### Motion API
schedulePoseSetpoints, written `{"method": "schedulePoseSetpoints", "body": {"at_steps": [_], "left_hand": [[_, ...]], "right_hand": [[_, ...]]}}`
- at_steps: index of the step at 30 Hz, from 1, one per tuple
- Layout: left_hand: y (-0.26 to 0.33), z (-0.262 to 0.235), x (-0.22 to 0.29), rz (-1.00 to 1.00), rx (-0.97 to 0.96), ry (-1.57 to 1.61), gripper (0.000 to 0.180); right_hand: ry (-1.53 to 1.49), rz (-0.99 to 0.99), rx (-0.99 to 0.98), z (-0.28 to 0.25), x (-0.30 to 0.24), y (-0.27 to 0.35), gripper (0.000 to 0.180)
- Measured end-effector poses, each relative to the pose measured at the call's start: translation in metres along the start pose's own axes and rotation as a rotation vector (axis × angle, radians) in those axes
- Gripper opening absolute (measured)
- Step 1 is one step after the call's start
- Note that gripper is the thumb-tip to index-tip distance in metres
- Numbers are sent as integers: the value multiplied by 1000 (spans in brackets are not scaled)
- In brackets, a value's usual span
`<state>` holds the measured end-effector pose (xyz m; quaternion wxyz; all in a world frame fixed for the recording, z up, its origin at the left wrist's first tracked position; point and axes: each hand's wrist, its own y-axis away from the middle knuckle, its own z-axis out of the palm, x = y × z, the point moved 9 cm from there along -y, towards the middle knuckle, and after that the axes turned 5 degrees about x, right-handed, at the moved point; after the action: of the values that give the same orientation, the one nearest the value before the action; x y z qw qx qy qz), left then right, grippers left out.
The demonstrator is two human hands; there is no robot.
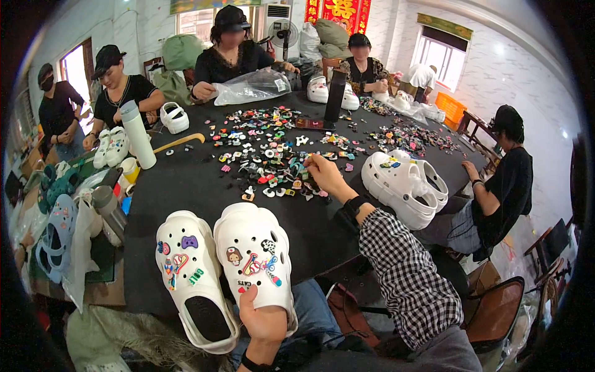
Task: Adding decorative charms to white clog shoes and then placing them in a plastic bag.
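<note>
My left hand (265, 317) grips a white clog (280, 232) by its open heel end, thumb on top and the other fingers hidden inside. Colourful charms are set in its upper, among them a nurse figure (233, 255) and a baseball charm (252, 265). Close beside it on the left is a second white clog (183, 232), bearing a purple game-controller charm (189, 242) and others. My right hand (327, 175) reaches over the pile of loose shoe charms (273, 162). Its fingers are bent together at the pile's edge, at what looks like a small green charm.
A pair of white clogs (396, 186) stands to the right on the black table (180, 180). A pale bottle (137, 133), a wooden stick (180, 142), a phone (315, 124) and a black box (335, 96) are farther off. Several people sit or stand around the table.
</note>
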<state>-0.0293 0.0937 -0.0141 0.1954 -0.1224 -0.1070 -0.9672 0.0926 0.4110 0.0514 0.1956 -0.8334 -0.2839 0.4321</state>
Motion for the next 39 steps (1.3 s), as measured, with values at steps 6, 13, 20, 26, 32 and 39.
{"method": "schedulePoseSetpoints", "body": {"at_steps": [6, 13, 20, 26, 32, 39], "left_hand": [[1, 3, 0, -1, 5, -2, 58], [1, -2, 0, 0, 18, -3, 58], [2, 2, 2, 2, 3, -3, 57], [0, -3, 0, 0, 26, 16, 57], [2, 1, 3, 7, 3, 10, 57], [4, -1, -1, -34, 52, -23, 57]], "right_hand": [[-116, 77, -4, -2, 4, 1, 16], [40, -51, -176, 7, -28, 11, 14], [-11, 41, -130, 4, -36, 8, 15], [186, -41, -89, 9, -12, 10, 16], [212, -39, -163, 20, -12, 8, 22], [254, -113, -181, 23, -15, -4, 18]]}}
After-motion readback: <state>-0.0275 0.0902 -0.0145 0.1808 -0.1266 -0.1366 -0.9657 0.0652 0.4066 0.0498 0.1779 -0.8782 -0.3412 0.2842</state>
